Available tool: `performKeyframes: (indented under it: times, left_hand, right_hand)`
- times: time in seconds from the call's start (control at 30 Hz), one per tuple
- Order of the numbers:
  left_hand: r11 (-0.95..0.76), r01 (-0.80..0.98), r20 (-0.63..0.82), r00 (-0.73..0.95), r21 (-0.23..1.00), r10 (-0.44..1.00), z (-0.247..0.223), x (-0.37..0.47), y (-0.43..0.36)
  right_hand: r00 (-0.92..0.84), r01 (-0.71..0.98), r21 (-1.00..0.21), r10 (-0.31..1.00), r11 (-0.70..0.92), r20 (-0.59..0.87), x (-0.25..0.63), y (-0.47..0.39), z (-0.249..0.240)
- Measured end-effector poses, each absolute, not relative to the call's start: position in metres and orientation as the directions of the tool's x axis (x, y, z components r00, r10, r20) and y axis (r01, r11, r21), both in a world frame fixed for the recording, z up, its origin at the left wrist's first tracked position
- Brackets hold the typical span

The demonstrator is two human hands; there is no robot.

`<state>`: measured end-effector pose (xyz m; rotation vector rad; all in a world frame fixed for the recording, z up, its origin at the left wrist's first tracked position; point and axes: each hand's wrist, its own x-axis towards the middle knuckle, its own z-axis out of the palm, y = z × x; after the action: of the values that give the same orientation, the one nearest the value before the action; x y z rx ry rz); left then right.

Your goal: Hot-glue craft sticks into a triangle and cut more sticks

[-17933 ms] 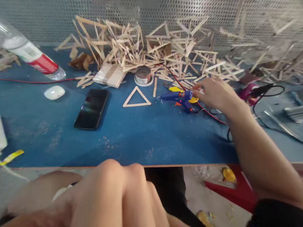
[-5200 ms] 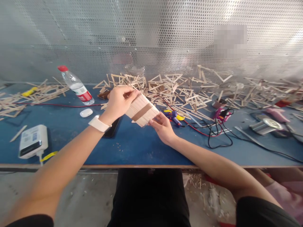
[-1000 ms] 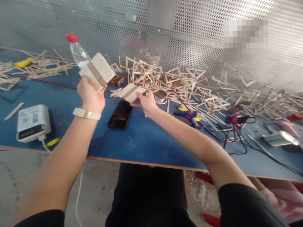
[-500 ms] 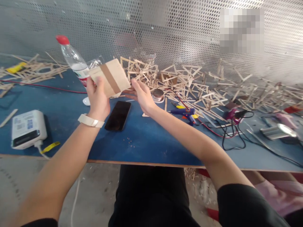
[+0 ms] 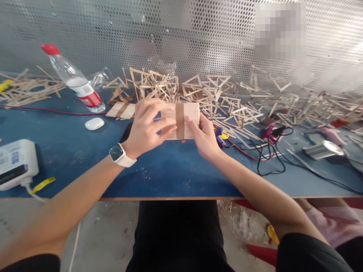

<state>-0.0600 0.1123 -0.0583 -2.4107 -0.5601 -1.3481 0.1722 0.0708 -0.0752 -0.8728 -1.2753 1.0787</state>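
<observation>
A flat bundle of wooden craft sticks point(image 5: 188, 109) with a brown paper band round its middle is held above the blue table point(image 5: 176, 173). My right hand point(image 5: 204, 134) grips its right end, thumb on the front face and fingers behind. My left hand point(image 5: 150, 124), with a watch on the wrist, is at the bundle's left end, its fingers spread and partly covering it; whether they touch it I cannot tell. A second banded bundle of sticks point(image 5: 120, 110) lies on the table behind my left hand. Most of a black phone point(image 5: 126, 132) is hidden by that hand.
A red-capped bottle point(image 5: 75, 81) and a white earbud case point(image 5: 94, 124) stand to the left, near a white power box point(image 5: 18, 162). Glued stick frames point(image 5: 159, 85) pile along the perforated metal wall point(image 5: 198, 34). On the right lie black cables point(image 5: 272, 170) and a tin can point(image 5: 324, 148).
The banded bundle has moved right and down, from my left hand into my right hand. My left hand has let go and its fingers have spread. The view has shifted slightly right.
</observation>
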Motion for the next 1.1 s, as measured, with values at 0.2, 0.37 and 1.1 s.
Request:
performKeyframes:
  times: [0.2, 0.37, 1.1]
  left_hand:
    - [-0.886, 0.463, 0.837, 0.479, 0.015, 0.264, -0.077, -0.055, 0.108]
    - [-0.901, 0.432, 0.841, 0.471, 0.042, 0.265, -0.082, -0.061, 0.111]
    - [-0.887, 0.462, 0.808, 0.520, 0.008, 0.278, -0.097, -0.067, 0.117]
  right_hand:
    - [-0.060, -0.176, -0.949, 0.959, 0.262, 0.276, 0.175, 0.064, -0.078]
    - [-0.102, -0.188, -0.950, 0.957, 0.248, 0.270, 0.174, 0.059, -0.080]
    - [-0.147, -0.120, -0.952, 0.943, 0.282, 0.298, 0.167, 0.049, -0.089]
